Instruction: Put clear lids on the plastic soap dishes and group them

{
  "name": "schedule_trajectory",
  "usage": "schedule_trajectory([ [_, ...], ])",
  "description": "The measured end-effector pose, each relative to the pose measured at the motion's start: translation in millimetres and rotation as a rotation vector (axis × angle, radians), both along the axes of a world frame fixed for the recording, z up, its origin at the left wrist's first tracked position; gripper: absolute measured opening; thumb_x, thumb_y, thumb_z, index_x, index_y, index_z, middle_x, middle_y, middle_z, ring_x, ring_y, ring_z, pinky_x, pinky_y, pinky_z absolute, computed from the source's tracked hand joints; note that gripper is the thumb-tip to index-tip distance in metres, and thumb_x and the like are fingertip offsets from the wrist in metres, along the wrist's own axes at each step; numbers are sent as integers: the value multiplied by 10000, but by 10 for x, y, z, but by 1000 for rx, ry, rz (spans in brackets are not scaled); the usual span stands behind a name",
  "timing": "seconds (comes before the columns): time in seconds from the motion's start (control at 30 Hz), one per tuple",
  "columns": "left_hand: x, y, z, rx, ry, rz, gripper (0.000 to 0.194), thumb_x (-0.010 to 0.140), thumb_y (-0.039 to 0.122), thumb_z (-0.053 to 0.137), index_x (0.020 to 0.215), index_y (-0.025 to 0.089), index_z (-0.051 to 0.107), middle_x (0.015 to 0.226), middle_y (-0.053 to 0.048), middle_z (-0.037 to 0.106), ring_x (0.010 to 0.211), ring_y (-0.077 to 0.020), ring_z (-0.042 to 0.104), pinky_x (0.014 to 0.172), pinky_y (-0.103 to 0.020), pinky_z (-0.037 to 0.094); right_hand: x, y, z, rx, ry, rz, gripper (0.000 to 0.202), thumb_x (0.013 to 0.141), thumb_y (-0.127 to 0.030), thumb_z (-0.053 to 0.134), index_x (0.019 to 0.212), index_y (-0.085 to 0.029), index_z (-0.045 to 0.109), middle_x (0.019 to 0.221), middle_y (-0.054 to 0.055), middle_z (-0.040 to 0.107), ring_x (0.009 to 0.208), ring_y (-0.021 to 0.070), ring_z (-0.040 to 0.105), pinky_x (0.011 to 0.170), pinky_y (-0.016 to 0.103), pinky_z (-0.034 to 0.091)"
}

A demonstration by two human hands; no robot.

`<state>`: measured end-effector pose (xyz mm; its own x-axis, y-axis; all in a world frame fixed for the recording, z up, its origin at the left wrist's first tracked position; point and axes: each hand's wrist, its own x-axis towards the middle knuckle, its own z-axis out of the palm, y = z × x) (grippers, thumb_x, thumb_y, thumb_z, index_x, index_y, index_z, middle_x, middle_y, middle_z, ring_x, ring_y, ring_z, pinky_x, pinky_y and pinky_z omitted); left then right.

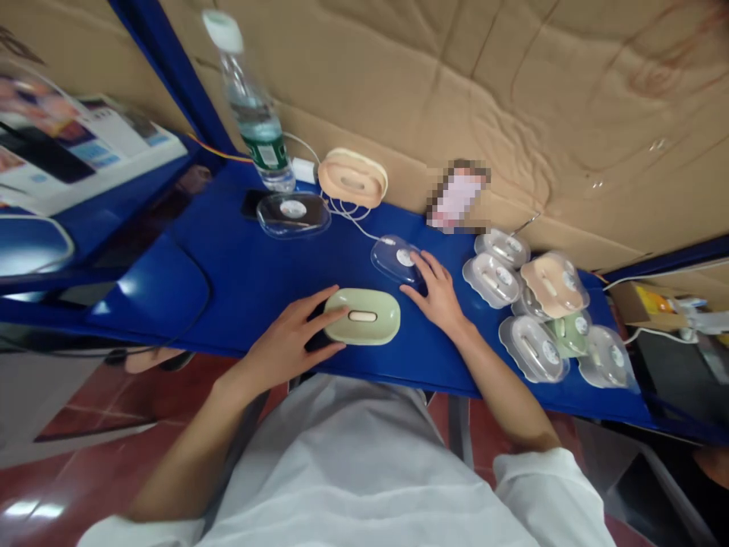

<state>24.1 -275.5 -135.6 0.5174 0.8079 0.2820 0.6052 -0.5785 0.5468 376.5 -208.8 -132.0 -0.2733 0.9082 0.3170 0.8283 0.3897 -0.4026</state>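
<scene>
A light-green oval dish (pixel 383 319) with a cream bar in its middle lies on the blue table near the front edge. My left hand (pixel 288 334) grips its left end, with fingers at the far and near rims and one finger resting on top. Just behind and to the right is a clear oval lid (pixel 392 262) with a round white sticker. My right hand (pixel 438 292) has its fingertips over the lid's right end and sticker, and the thumb at its near edge. The lid seems to lie on the table.
Several lidded dishes (pixel 532 349) are piled at the right. Behind stand a water bottle (pixel 265 144), a peach dish (pixel 353 178) with a white cable, and a pixelated phone-like object (pixel 459 197). Another clear lid (pixel 293 216) lies over a dark phone. Cardboard (pixel 399 91) walls the back.
</scene>
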Motion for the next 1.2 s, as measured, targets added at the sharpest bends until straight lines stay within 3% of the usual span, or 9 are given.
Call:
schedule_trajectory([
  [0.1, -2, 5, -19, -20, -8, 7, 599, 1050, 538, 667, 1601, 328, 559, 1719, -116, 491, 1547, -341, 535, 1273, -546, 475, 29, 26, 35, 16, 117, -26, 574, 1098, -549, 590, 1594, -262, 588, 1639, 168, 583, 1538, 333, 559, 1278, 608, 462],
  [0.2, -3, -6, -12, -89, -10, 48, 848, 1020, 540, 724, 1733, 319, 322, 1726, -129, 481, 1577, -329, 501, 1291, -530, 455, 40, -89, 164, 84, 220, -21, 544, 1091, -528, 621, 1571, -271, 623, 1612, 140, 623, 1530, 312, 576, 1286, 582, 467],
  [0.3, -2, -16, 1, -131, -21, 64, 1077, 995, 515, 771, 1784, 317, 64, 1716, -152, 493, 1575, -333, 506, 1269, -529, 474, 12, -295, 297, 81, 189, 109, 560, 1079, -475, 665, 1609, -310, 587, 1666, 119, 571, 1536, 317, 571, 1276, 584, 486],
  [0.4, -2, -13, 2, -135, -39, 59, 1178, 981, 499, 794, 1779, 333, -57, 1700, -155, 515, 1559, -328, 530, 1245, -524, 495, -67, -470, 340, 64, 95, 261, 592, 1076, -413, 685, 1644, -329, 542, 1693, 120, 537, 1556, 327, 544, 1274, 594, 491],
  [0.53, -11, -3, -38, -120, -65, 78, 1194, 962, 550, 801, 1784, 310, -32, 1682, -161, 537, 1554, -322, 538, 1235, -508, 501, -195, -569, 300, 58, 8, 379, 635, 1069, -368, 702, 1670, -350, 499, 1705, 114, 522, 1569, 331, 526, 1279, 612, 483],
  [0.73, -16, 0, -78, -138, -30, 88, 1061, 1008, 596, 715, 1789, 305, 59, 1699, -161, 508, 1547, -346, 533, 1240, -523, 486, -246, -603, 307, 100, -60, 451, 591, 1072, -402, 700, 1637, -316, 547, 1654, 125, 575, 1542, 308, 564, 1306, 613, 464],
  [0.93, 3, -20, 19, -136, -6, 66, 910, 1021, 583, 703, 1762, 306, 253, 1685, -143, 524, 1515, -332, 553, 1253, -497, 480, -263, -695, 420, 171, -241, 455, 672, 992, -608, 749, 1575, -301, 619, 1514, 155, 685, 1394, 353, 666, 1215, 593, 549],
  [1.2, -1, -20, 34, -124, -10, 53, 863, 1030, 536, 709, 1750, 321, 286, 1686, -118, 522, 1520, -324, 544, 1272, -483, 463, -277, -731, 375, 239, -288, 467, 554, 1027, -531, 729, 1502, -250, 679, 1398, 169, 717, 1309, 338, 689, 1121, 498, 632],
])
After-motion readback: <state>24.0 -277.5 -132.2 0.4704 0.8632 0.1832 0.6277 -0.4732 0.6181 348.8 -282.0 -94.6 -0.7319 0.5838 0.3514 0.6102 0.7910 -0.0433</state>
